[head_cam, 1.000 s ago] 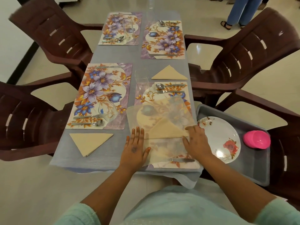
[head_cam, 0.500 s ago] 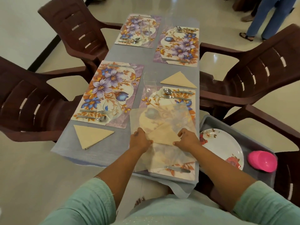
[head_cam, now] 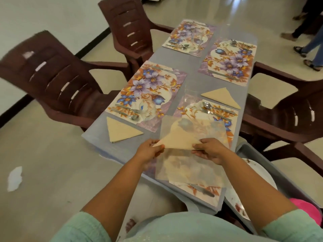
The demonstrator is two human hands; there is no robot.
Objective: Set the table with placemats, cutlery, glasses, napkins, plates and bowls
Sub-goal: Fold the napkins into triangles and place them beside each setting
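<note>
Two hands hold one folded napkin (head_cam: 176, 139) above the near right placemat (head_cam: 206, 189), at the near end of the table (head_cam: 122, 154). The left hand (head_cam: 148, 152) pinches the napkin's left corner between thumb and fingertips; the right hand (head_cam: 210, 150) pinches the right corner likewise. The fingers of both are curled narrow on the cloth edge, and the triangle's point is directed away from the person.

A translucent sheet (head_cam: 192, 165) hangs around the napkin and appears to be held with it; whether it is part of the napkin or a separate wrapper cannot be told.

Assessment: the napkin looks light, soft and limp. It would sag or unfold if gripped at one corner only, so hold at both ends of the long edge is sound. It is not fragile and unlikely to slip.

Two napkins already lie flat: one near left (head_cam: 120, 131), one beside the right placemat's far edge (head_cam: 221, 98). A drinking glass (head_cam: 190, 92) stands near, and could be knocked.
</note>
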